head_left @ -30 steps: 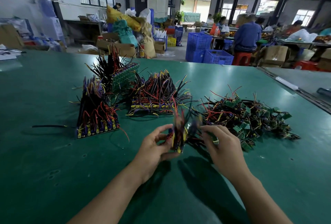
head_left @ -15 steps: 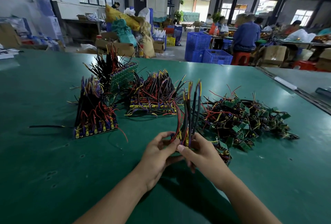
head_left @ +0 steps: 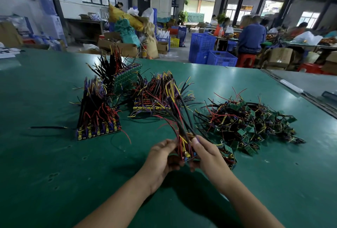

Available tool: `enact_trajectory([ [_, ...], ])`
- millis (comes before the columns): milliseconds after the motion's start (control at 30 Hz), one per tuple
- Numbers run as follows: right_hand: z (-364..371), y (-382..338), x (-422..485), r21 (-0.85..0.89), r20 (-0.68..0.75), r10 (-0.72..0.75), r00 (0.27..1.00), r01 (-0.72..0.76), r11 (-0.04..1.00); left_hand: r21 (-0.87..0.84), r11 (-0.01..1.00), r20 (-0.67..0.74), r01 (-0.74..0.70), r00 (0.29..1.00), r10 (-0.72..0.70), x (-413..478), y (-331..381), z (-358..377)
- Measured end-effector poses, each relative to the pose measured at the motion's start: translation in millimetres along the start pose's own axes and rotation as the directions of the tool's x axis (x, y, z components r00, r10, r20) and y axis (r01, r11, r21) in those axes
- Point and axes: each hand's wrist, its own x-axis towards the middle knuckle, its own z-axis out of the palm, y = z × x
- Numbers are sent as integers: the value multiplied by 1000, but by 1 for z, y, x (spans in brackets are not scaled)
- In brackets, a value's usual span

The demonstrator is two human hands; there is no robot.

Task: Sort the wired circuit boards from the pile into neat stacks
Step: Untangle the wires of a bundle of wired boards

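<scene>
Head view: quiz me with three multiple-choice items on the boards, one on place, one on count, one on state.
1. Where on the table does the loose pile lie, relative to the bundle being held?
A. To its right
B. To its left
C. Directly beneath it

2. How many sorted stacks stand on the table?
A. One
B. Three
C. Six

3. What are the left hand and right hand doing?
A. Lying flat on the table
B. Both gripping the bundle
C. Both reaching into the loose pile

Key:
1. A: the pile spreads out on the right side of the bundle.
2. B: one stands at the left, one at the back, one in the middle.
3. B: fingers of both hands curl round the bundle's base.
</scene>
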Motion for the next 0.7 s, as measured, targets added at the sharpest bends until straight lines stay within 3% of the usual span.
enact_trajectory([
  [100,0,-1,0,-14,-69,33,997,-34,999,-37,999,13,-16,1000,17,0,-1,2],
  [233,2,-4,-2,139,-47,175,983,-167,976,-65,996,-37,-65,997,63,-1,-7,6],
  [500,5,-3,1,85,-125,209,970,-199,976,118,966,-136,-230,960,245,-5,-11,15],
  [600,5,-5,1,153,-46,211,976,-202,967,62,971,-120,-232,964,238,-7,-6,15],
  [700,1,-7,0,102,17,180,984,-181,978,-1,983,-118,-182,976,181,-8,-4,12],
])
